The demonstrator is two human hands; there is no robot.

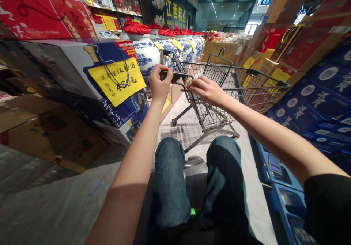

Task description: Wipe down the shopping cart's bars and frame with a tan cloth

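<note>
**At the cart handle: two hands guiding a trolley between close stacks**

On the handle (175, 76) of the shopping cart (268, 77), the person's left hand (160, 80) is gripping hard, with fingers wrapped fully round the bar near its left end. The right hand (207, 90) is resting at the handle's right end. Its fingers are drawn narrow and are pinching a small brown thing (188, 83) against the frame; what that thing is cannot be told. Both arms are reaching forward over the person's legs in jeans (170, 172), which are showing just behind the cart.

Ahead of the hands, the cart's wire basket is pointing down the tiled floor (186, 124) of the aisle. To the cart's left, a blue-and-white box bearing a yellow price card (117, 79) is leaning near the handle. Blue-and-white porcelain jars (146, 55) with red cloth tops are lining that side further on. To the cart's right, stacked blue boxes (315, 99) are crowding close to the basket's rim.

Judging from this, the grip is lopsided: only the left hand is truly holding the bar. Steering would probably go better with the right hand closing round the handle as well, or with pushes staying slow and straight while it is busy. The jars look the likeliest thing to suffer from a swerve, so a line slightly toward the boxed side seems safer.
</note>
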